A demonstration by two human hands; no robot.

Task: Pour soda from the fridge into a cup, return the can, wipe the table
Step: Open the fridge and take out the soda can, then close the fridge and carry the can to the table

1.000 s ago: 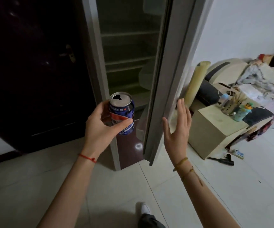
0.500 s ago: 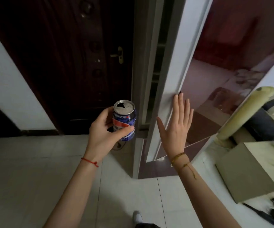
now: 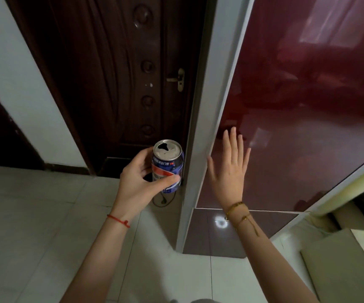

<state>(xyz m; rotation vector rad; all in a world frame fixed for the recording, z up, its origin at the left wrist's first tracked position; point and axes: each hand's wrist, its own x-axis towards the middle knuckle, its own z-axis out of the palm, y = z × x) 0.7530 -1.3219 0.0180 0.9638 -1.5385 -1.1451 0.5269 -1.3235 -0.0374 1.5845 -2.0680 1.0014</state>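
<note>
Since the frame a second back the fridge door (image 3: 296, 117) had swung from wide open, shelves showing, to nearly flush with the cabinet; the right hand (image 3: 229, 171) had stayed flat on it throughout, and the can had not left the left hand.

Nearest, both forearms reached up from the bottom edge over pale floor tiles (image 3: 34, 215). Red string (image 3: 119, 220) on the left wrist, two thin gold-toned bracelets (image 3: 236, 209) on the right. The left hand (image 3: 139, 182) gripped the soda can (image 3: 168, 165), thumb across the label and fingers curled behind; can upright, top open, just left of the fridge's grey side edge (image 3: 200, 149). The right hand lay with straight, slightly spread fingers on the glossy dark red door front, near its left edge, holding nothing. Lower red panel (image 3: 209, 232) below the door. A dark cord (image 3: 162, 201) looped on the floor under the can. A pale box corner (image 3: 340, 265) sat at bottom right. Farthest, a dark brown carved door (image 3: 122, 73) with a brass handle (image 3: 179, 78), white wall (image 3: 24, 79) to its left.
</note>
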